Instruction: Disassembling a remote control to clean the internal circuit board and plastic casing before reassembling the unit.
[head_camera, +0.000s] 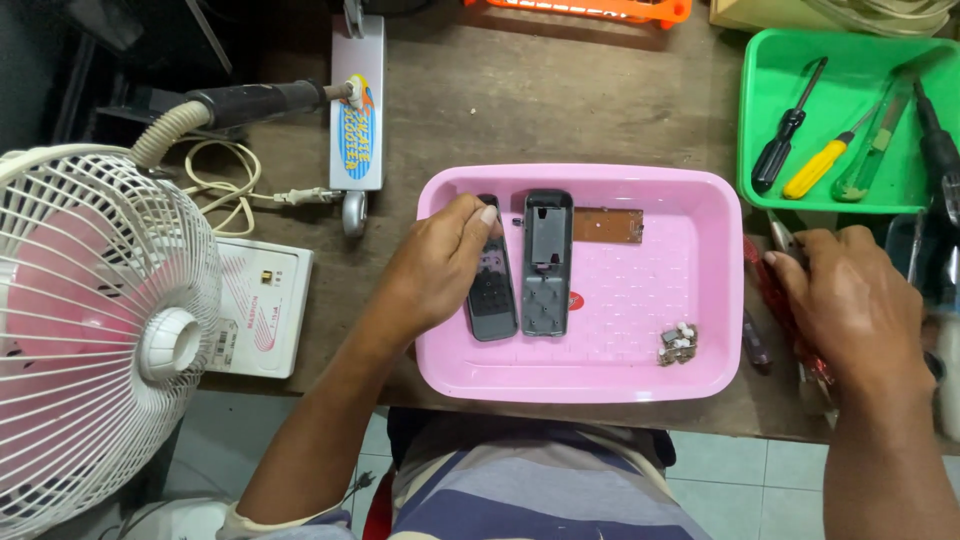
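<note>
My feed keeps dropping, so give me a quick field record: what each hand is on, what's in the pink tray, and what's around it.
left hand: fingers on dark remote front shell in pink tray
right hand: resting on red-handled tools right of the tray
tray contents: grey remote back shell, brown circuit board, small grey parts
green tray: screwdrivers
left side: white fan, white box

— Where does the view sit?
— On the head, facing steeply down, close over the pink tray (725, 290) between the left hand (435, 265) and right hand (850, 305).
— Another view?
— Only this one.
</note>
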